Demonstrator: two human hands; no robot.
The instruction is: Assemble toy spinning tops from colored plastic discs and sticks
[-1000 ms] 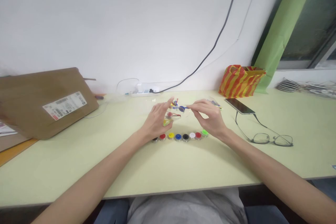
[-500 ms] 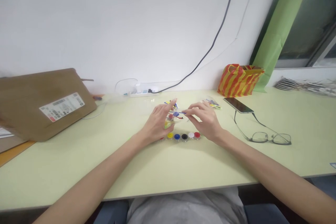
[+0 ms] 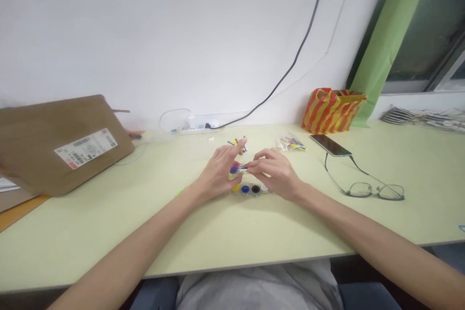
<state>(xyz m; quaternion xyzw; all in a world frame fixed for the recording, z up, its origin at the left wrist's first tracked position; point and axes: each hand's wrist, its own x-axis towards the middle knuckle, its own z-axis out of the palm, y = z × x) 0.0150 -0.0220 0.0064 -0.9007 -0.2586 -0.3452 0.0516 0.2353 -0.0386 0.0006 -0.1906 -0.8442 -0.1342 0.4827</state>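
In the middle of the table, my right hand [image 3: 278, 173] pinches a thin blue stick [image 3: 244, 168] between thumb and fingertips. The stick's left end meets a round blue piece [image 3: 233, 170], with something red just above it. My left hand [image 3: 220, 173] curves around these pieces from the left, index finger raised and thumb below; its other fingers are hidden, and its hold is hard to make out. Below the hands, several small clear pots with coloured centres stand in a row, among them a blue one [image 3: 245, 189] and a black one [image 3: 255, 189].
Behind my hands lies a pile of small coloured sticks [image 3: 238, 144], and a clear bag of sticks [image 3: 291, 143]. A phone [image 3: 330, 145], glasses [image 3: 376, 190] and a striped bag [image 3: 329, 112] are on the right. A cardboard parcel [image 3: 43, 150] occupies the left; a power strip [image 3: 199, 126] sits by the wall.
My right hand has moved left and down with the blue stick, closer to my left hand. The round blue piece has shifted left and down. A green bit now shows beside my left forearm.
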